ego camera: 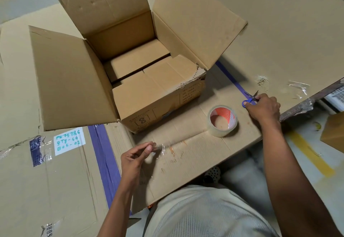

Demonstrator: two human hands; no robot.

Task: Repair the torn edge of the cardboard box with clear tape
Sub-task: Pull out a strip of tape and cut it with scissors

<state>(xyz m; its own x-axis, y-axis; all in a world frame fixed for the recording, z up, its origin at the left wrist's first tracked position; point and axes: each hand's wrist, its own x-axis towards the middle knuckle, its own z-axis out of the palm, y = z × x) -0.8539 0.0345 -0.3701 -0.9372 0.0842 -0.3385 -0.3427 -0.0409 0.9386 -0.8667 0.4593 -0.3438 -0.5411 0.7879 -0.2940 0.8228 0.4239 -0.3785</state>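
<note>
Gripping scissors (pixel 249 101), right hand (pixel 264 108); left hand (pixel 134 159) pinches tape strip (pixel 163 148); roll (pixel 216 131) between.

The person wears a pale cream, mesh-textured shirt (pixel 204 216).

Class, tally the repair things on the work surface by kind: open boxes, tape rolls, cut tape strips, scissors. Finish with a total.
Open box: 1
Tape roll: 1
Tape strip: 1
Scissors: 1
Total: 4
</note>
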